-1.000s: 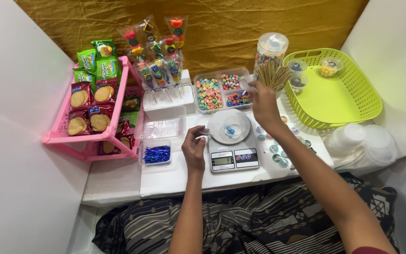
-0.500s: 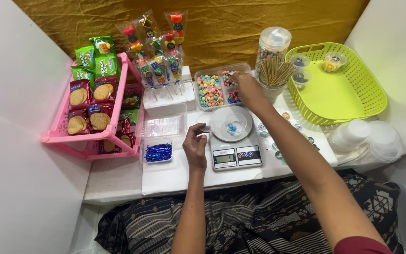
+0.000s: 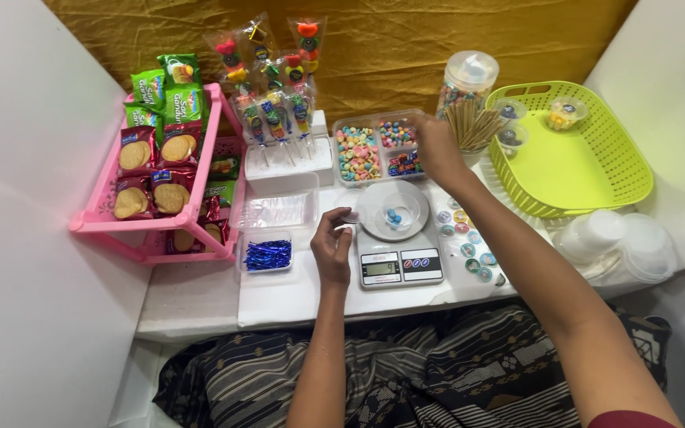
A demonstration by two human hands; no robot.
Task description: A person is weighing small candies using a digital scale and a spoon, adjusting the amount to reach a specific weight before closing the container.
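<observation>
My right hand [image 3: 438, 148] reaches over a divided clear tray of coloured candies [image 3: 361, 155]. Its fingers are bunched down over the right-hand compartments, and what they hold is hidden. My left hand [image 3: 331, 247] rests on the white table just left of a digital kitchen scale [image 3: 399, 265] and pinches a small clear plastic piece [image 3: 350, 216] at the edge of the scale's pan. On the round pan stands a small clear cup [image 3: 395, 212] with a few blue candies in it.
A pink rack [image 3: 193, 212] of biscuit packets stands at the left. Wrapped candy skewers [image 3: 277, 95] stand behind it. Also here are a tub of blue twist ties [image 3: 267, 255], a jar [image 3: 469, 78], wooden sticks [image 3: 477, 124], a green basket [image 3: 576, 162], round stickers [image 3: 464, 238] and white lids [image 3: 624, 242].
My right hand has shifted slightly left, from beside the wooden sticks to over the candy tray. My left hand has stayed by the scale.
</observation>
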